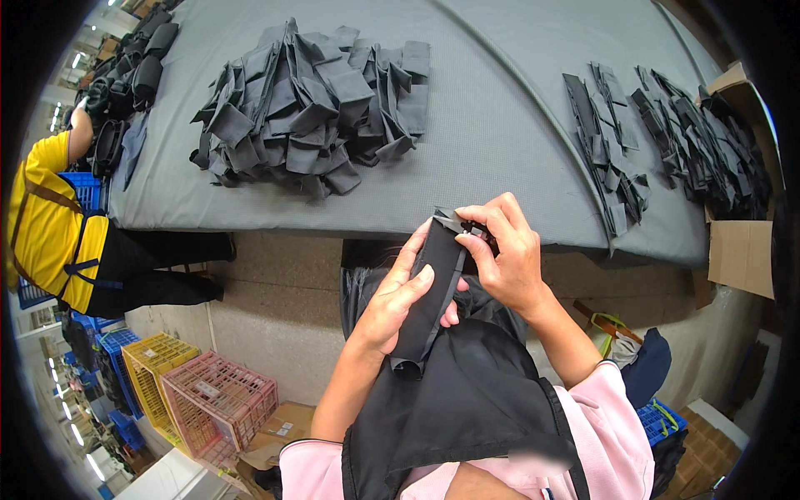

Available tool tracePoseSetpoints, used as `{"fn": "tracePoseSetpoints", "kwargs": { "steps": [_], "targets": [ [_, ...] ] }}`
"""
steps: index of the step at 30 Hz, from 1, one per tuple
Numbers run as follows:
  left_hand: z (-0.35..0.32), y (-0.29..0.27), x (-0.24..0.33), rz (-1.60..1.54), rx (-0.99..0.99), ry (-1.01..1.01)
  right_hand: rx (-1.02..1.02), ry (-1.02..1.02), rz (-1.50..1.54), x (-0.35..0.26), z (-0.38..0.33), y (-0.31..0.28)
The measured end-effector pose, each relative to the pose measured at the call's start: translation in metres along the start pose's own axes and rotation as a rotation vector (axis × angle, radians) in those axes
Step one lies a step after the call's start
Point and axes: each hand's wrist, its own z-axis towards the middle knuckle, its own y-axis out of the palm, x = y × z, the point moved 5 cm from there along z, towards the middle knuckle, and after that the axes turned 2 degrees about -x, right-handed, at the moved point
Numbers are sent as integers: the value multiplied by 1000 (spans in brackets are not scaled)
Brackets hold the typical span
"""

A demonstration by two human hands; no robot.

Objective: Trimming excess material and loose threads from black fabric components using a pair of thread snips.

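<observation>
My left hand (398, 300) wraps around a narrow black fabric piece (433, 287) and holds it upright in front of my chest. My right hand (502, 250) pinches the top end of the same piece, where a small dark clip or tab shows between its fingertips. The lower end of the piece hangs down onto my black apron (467, 400). Both hands are just in front of the near edge of the grey table (500, 125).
A big heap of folded black fabric pieces (312, 108) lies mid-table. Rows of black strips (604, 150) and more strips (700, 142) lie right, by a cardboard box (742, 250). A person in yellow (54, 233) stands left. Plastic crates (217, 400) sit below.
</observation>
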Motion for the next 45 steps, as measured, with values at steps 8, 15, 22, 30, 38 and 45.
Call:
{"fn": "tracePoseSetpoints", "kwargs": {
  "steps": [8,15,22,30,38,45],
  "targets": [
    [-1,3,3,-2,-10,-11,10,-71,-67,2,-1,0],
    [-2,1,3,9,19,-17,77,32,22,2,-8,-11],
    [1,5,0,47,-16,-39,-21,78,128,12,-7,-2],
    [-1,4,2,83,6,-15,0,99,179,4,1,-2],
    [0,-3,-6,200,-31,13,-74,203,397,16,-2,3],
    [3,-1,4,656,118,39,118,362,657,19,-6,2]
  ]
}}
